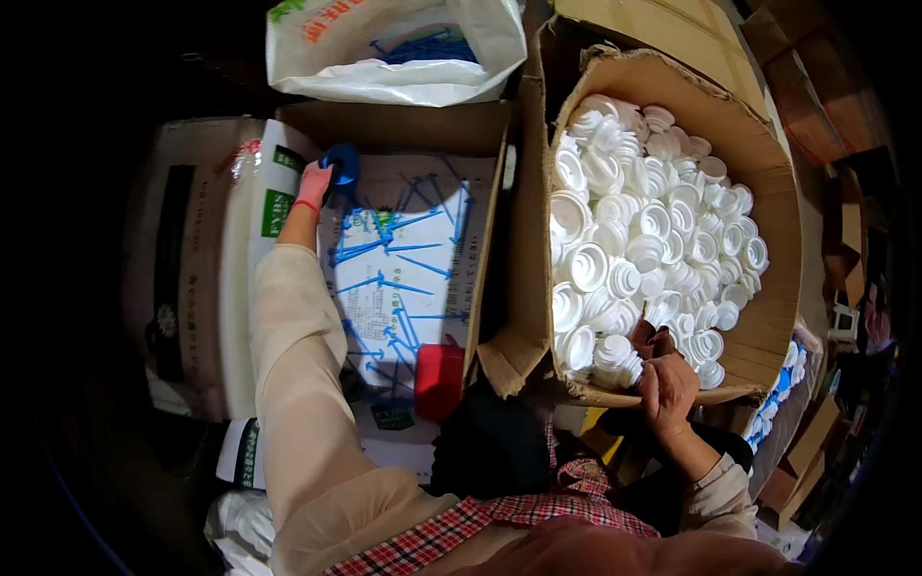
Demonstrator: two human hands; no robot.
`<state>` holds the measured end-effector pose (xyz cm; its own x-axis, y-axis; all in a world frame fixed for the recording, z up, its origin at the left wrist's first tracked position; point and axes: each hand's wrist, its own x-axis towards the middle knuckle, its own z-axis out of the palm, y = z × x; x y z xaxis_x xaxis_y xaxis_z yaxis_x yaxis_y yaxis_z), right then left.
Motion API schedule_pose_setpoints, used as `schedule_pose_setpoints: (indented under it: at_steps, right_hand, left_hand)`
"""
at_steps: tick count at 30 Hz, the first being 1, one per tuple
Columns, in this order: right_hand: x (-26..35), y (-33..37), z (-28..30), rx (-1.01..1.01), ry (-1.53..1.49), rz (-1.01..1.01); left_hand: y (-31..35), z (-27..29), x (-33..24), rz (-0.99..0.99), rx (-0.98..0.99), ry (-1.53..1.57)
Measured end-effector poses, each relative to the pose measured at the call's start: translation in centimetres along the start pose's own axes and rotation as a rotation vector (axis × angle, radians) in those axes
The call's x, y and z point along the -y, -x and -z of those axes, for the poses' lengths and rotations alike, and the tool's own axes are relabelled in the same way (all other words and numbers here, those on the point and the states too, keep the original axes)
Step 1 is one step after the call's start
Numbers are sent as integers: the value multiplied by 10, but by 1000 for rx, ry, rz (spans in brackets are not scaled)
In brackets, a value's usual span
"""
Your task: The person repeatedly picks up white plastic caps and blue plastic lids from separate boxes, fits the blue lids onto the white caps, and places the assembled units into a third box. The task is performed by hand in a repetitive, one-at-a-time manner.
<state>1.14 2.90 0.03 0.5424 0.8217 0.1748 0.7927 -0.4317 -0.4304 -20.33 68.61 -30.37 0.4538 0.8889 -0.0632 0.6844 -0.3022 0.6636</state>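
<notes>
My left hand (pixel 316 184), in a pink glove, reaches to the far left corner of an open carton (pixel 495 182). Its fingers close around the edge of a blue round object (pixel 342 171), whose kind I cannot make out. Several thin blue plastic rods with flat heads (pixel 415 261) lie scattered on the sheet lining this carton. At the near rim of a large cardboard box (pixel 768 336), my right hand (pixel 669 389) is closed, with crumpled brown material (pixel 654 340) just beyond its fingers. White ribbed plastic pieces (pixel 653 221) fill that box; what the right fingers grip is hidden.
A red container (pixel 439 382) stands at the lined carton's near right corner. Beyond it sits a white sack (pixel 394 86) with more blue pieces inside. Wrapped packages (pixel 197 269) are stacked on the left. More cartons (pixel 816 106) stand at the far right.
</notes>
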Motion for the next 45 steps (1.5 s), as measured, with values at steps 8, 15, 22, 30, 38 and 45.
schedule_pose_setpoints:
  at_steps: [8,15,22,30,38,45]
  right_hand:
    - [-4,-5,4,114,-26,21]
    - [9,1,9,54,18,16]
    - [3,19,6,22,27,92]
    - [-1,4,7,-2,3,167]
    - [-4,8,6,-21,3,167]
    - [-3,12,7,-12,-10,152]
  left_hand:
    - [-34,-92,146,400,-140,-456]
    - [45,-67,10,352,-97,692]
    - [81,-30,-10,359,196,603]
    - [137,-63,-2,393,232,657]
    - [137,-84,-20,227,212,302]
    - [100,-78,-19,78,249,-31]
